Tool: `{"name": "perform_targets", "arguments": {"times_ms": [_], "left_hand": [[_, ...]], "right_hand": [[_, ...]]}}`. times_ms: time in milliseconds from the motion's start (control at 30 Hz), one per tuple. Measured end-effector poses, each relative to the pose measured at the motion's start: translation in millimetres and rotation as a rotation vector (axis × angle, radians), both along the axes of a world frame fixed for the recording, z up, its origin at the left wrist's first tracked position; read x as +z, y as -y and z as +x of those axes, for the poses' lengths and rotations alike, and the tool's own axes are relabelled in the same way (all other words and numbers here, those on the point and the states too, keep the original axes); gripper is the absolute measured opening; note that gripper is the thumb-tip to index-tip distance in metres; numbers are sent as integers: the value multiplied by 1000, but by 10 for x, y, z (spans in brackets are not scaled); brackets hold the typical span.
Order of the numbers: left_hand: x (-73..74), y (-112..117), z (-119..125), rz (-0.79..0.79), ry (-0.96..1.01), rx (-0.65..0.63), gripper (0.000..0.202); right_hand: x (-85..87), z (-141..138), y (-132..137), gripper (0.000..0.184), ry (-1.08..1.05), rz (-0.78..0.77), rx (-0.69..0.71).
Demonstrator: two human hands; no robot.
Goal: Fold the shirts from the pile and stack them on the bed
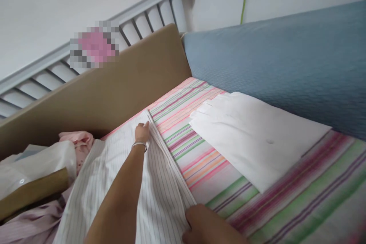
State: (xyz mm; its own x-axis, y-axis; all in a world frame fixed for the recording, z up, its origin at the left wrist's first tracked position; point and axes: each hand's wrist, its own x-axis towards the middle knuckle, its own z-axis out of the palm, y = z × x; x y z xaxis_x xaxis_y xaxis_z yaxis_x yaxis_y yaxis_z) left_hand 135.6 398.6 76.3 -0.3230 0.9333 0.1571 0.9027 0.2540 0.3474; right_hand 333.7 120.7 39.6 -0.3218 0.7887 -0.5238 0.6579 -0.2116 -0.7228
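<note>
A white garment with thin dark pinstripes (pixel 111 171) lies spread over a striped sheet (pixel 197 160), its long edge running from the far end down towards me. My left hand (pixel 142 132), with a bracelet at its wrist, is closed on the cloth near the far corner. Closer to me, my right hand (pixel 204 221) grips the same edge at its near end, its fingers partly hidden. To the right, apart from both hands, rests a folded white garment (pixel 251 137) with a gathered, ruffled end.
A tan padded board (pixel 137 68) and a blue covered backrest (pixel 274 53) border the sheet. At left sit a white snap-button bag (pixel 37 164), a brown cardboard piece (pixel 40 187) and pink cloth (pixel 77 143). Behind the board is a radiator (pixel 145 17).
</note>
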Motion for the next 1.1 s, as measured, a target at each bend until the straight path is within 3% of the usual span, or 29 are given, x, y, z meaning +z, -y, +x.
{"name": "perform_targets", "arguments": {"times_ms": [100,167,233,333,433,500,567,633,700,767,833,933,1033,1100], "left_hand": [[45,352,-91,75,-8,-90,44],[67,809,-147,97,-19,-162,40],[29,1433,-173,97,-22,-279,36],[-152,2537,-138,80,0,-513,40],[-418,3543,-27,51,42,-547,51],[-586,4015,80,85,41,-590,55],[-686,4300,201,140,6,-703,53],[-670,4436,303,155,-44,-837,48],[-540,4472,343,164,-79,-867,38],[-358,4419,297,192,-64,-738,37],[-205,4269,181,222,-46,-571,38],[-130,3906,-13,122,-98,-413,42],[-189,3564,-111,-137,-183,-363,47],[-223,3442,-113,-274,-202,-350,48]], "right_hand": [[163,51,-59,16,67,-60,43],[269,73,-95,16,38,-50,76],[339,85,-117,16,7,-79,100],[360,78,-132,22,-18,-159,118],[299,45,-143,30,-42,-186,129],[256,22,-148,32,-52,-180,130],[257,14,-140,30,-27,-144,111],[324,32,-100,27,23,-86,84],[439,79,8,28,77,-4,49],[544,136,213,27,146,177,-17],[570,170,512,28,209,457,-51],[414,139,1003,37,238,769,45],[193,84,1305,39,276,808,156],[157,86,1361,36,342,788,176]]}}
